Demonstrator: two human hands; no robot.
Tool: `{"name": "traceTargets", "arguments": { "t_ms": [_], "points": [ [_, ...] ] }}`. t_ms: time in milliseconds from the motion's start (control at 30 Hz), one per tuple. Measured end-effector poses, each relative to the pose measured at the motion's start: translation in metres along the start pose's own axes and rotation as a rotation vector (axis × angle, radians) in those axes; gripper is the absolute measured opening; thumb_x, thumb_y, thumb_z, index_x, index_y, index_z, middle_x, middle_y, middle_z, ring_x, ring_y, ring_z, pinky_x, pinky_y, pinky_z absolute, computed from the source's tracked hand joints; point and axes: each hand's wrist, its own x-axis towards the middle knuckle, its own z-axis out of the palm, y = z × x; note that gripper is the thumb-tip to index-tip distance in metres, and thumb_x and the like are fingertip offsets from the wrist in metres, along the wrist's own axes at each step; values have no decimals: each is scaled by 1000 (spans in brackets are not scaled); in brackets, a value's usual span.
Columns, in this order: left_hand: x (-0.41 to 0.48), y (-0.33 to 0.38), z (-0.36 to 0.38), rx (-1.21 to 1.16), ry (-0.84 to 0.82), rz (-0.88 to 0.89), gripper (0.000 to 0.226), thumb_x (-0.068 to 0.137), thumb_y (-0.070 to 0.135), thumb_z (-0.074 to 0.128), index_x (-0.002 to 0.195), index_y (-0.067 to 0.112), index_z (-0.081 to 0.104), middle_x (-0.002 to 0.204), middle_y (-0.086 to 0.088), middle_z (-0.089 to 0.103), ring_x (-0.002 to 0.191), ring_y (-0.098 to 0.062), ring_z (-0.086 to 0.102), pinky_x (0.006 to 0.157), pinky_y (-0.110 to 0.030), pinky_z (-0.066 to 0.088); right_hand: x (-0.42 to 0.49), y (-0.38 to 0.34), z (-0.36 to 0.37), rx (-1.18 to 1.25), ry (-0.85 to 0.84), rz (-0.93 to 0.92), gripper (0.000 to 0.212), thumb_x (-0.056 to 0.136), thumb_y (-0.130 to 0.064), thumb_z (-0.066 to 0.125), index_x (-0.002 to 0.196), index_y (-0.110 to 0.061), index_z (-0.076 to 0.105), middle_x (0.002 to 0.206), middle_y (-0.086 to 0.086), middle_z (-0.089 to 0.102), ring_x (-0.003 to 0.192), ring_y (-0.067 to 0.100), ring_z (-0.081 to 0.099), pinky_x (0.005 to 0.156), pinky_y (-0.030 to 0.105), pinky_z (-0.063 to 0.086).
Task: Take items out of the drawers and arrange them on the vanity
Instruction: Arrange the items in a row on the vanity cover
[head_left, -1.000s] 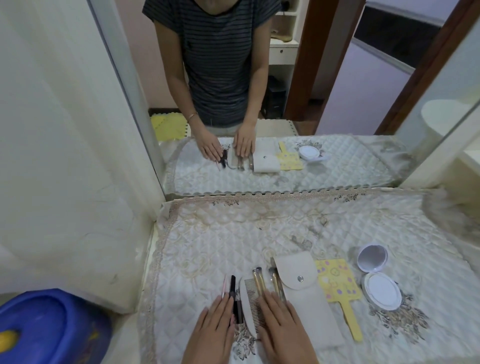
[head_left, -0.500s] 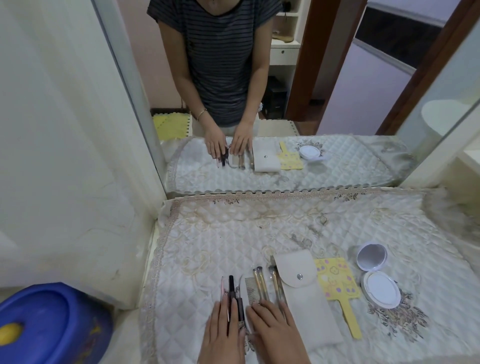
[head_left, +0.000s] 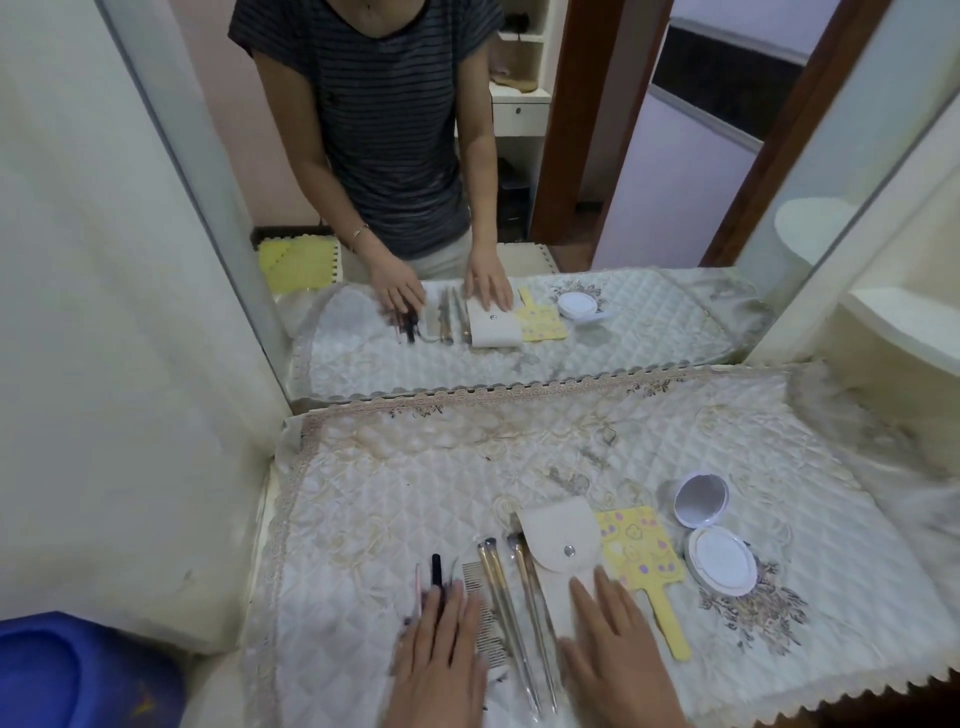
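Overhead, the bench (head_left: 363, 493) wears a quilted cloth (head_left: 415, 467) and backs onto a mirror (head_left: 519, 156) at 12 o'clock. A blue tub (head_left: 78, 670) sits at 8 o'clock, off the bench. Both hands lie flat at 6 o'clock, fingers spread, clamped on nothing. The left hand (head_left: 441, 670) rests on the lower ends of a black pencil (head_left: 436, 569) and a comb (head_left: 480, 597); a thin pink stick (head_left: 416, 587) lies just beside it at 9 o'clock. The right hand (head_left: 618, 660) covers the lower part of a beige pouch (head_left: 558, 540), whose snapped flap points to 12 o'clock. Between the hands lie two brushes (head_left: 511, 613), side by side, heads toward 12 o'clock. At 3 o'clock of the pouch, touching it, lies a yellow paddle mirror (head_left: 639, 558), handle toward 5 o'clock. Further toward 3 o'clock stands an open white compact (head_left: 722, 566), its round lid tilted up. All these items form a row along the near edge.
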Motion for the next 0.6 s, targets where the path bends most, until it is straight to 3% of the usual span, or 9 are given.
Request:
{"name": "traceTargets", "arguments": {
  "t_ms": [133, 333, 400, 467, 533, 600],
  "points": [
    [11, 24, 6, 3, -71, 159, 52, 95, 42, 10, 145, 25, 12, 157, 3, -9, 145, -13, -5, 115, -28, 1, -9, -8, 8, -15, -17, 46, 59, 88, -59, 5, 118, -29, 47, 118, 9, 67, 108, 21, 42, 89, 28, 41],
    [25, 43, 17, 6, -157, 178, 54, 94, 46, 13, 139, 21, 28, 157, 2, -10, 145, -13, -5, 112, -28, 9, -1, 9, 2, 134, 140, -74, 58, 90, -57, 15, 104, -26, 63, 108, 9, 70, 100, 15, 47, 84, 23, 48],
    [31, 48, 21, 34, -172, 230, 55, 92, 51, 20, 133, 20, 38, 157, 1, -8, 145, -15, -5, 113, -28, 6, 10, 31, -6, 176, 187, -66, 53, 92, -53, 20, 105, -22, 61, 109, 11, 67, 101, 15, 48, 89, 22, 39],
    [38, 59, 28, 72, -201, 252, 67, 83, 61, 34, 140, 26, 30, 157, 1, -8, 145, -16, -6, 114, -28, 2, 21, 56, -12, 150, 164, -30, 51, 93, -48, 22, 109, -19, 60, 118, 11, 62, 106, 17, 46, 94, 22, 32],
    [42, 69, 37, 103, -225, 218, 83, 74, 66, 39, 144, 28, 18, 157, 1, -8, 145, -16, -6, 115, -29, -2, 30, 77, -11, 80, 111, -65, 63, 94, -46, 12, 112, -13, 62, 122, 13, 62, 114, 20, 43, 108, 18, 14],
    [43, 77, 40, 100, -220, 163, 76, 79, 67, 33, 143, 27, 19, 157, 0, -8, 145, -16, -7, 115, -28, -4, 37, 89, -9, 35, 55, -147, 62, 95, -43, 9, 115, -12, 58, 125, 8, 59, 119, 26, 48, 110, 23, 12]
  ]
}}
